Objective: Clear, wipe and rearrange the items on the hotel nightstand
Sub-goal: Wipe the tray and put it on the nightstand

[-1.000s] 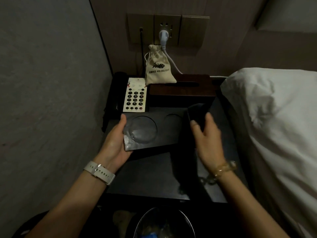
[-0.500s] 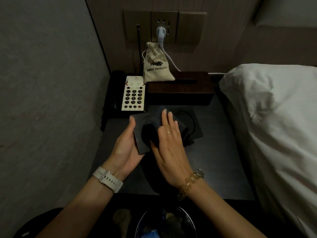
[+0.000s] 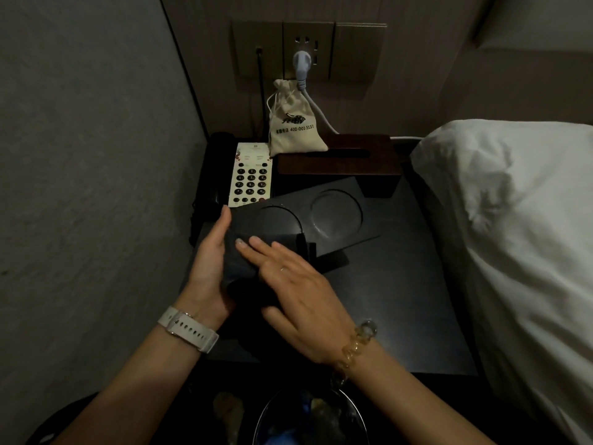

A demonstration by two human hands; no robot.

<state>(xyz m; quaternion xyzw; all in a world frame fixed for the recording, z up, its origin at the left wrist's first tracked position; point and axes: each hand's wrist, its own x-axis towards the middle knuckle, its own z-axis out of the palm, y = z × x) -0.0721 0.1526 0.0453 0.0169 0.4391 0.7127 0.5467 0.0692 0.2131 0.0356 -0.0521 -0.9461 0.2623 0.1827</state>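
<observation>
Dim hotel room, dark nightstand (image 3: 401,300) wedged btw grey wall at 9 o'clock and white bed (image 3: 513,236) at 3 o'clock. Back row at 12: phone (image 3: 252,175) w/ keypad, tissue box (image 3: 340,162), cloth pouch (image 3: 293,126) sitting on the box's left end, plug in wall socket above. Black tray (image 3: 324,216) w/ two round recesses sits mid-surface, tilted, its near-left end lifted off the top. Left hand (image 3: 208,261) at 9 o'clock of the tray grips that near-left edge, thumb up along the side. Right hand (image 3: 295,284) lies fingers straight, pressing a dark cloth (image 3: 244,258) flat onto the tray's near-left corner; cloth is hard to tell from tray in this light. Step looks like wiping the tray. To do it well: keep left grip firm so tray doesn't skid toward phone, sweep cloth w/ even pressure into both recesses & along rims, then underside, before setting it square at 12 o'clock by the box
</observation>
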